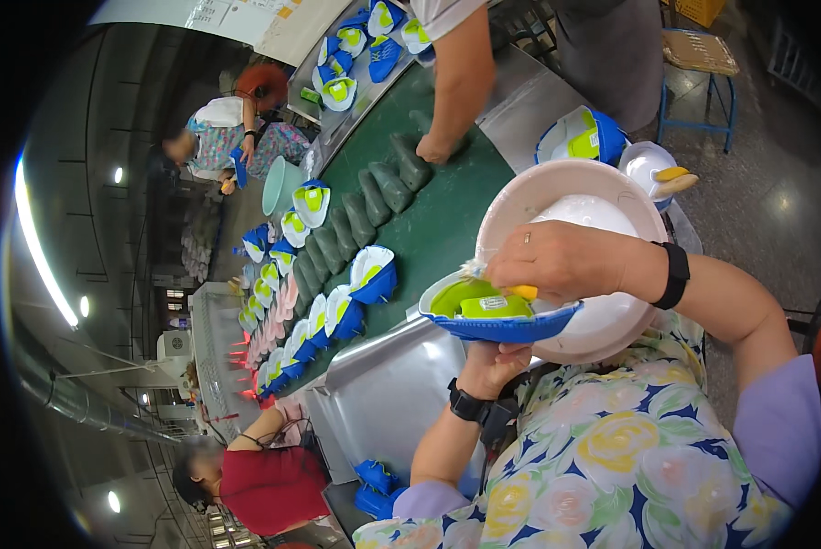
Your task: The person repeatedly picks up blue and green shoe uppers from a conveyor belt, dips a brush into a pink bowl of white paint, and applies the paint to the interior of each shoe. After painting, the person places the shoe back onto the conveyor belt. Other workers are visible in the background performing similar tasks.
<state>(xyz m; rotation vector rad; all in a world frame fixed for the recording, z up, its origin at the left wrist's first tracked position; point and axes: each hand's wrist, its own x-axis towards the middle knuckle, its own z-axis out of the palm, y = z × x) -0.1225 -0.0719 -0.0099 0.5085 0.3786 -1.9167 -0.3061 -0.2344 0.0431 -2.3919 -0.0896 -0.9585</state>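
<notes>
A blue shoe upper [557, 322] with a lime-green lining rests on my left hand [500, 362], whose fingers support it from below. My right hand [561, 265] is closed round a brush with a yellow handle [524, 292]. Its pale bristles are at the upper's lining, close to the far left rim. Right behind the upper stands a pale pink basin [647, 203], with white liquid [594, 216] inside. Part of the basin is hidden by my right hand and forearm.
A green conveyor belt [442, 220] carries dark lasts [374, 198] and rows of uppers [374, 274]. A co-worker's hand [438, 146] reaches over it. Near me are a metal tray [397, 384], another upper [603, 128] and a white bowl [639, 160]. A stool [699, 53] stands far right.
</notes>
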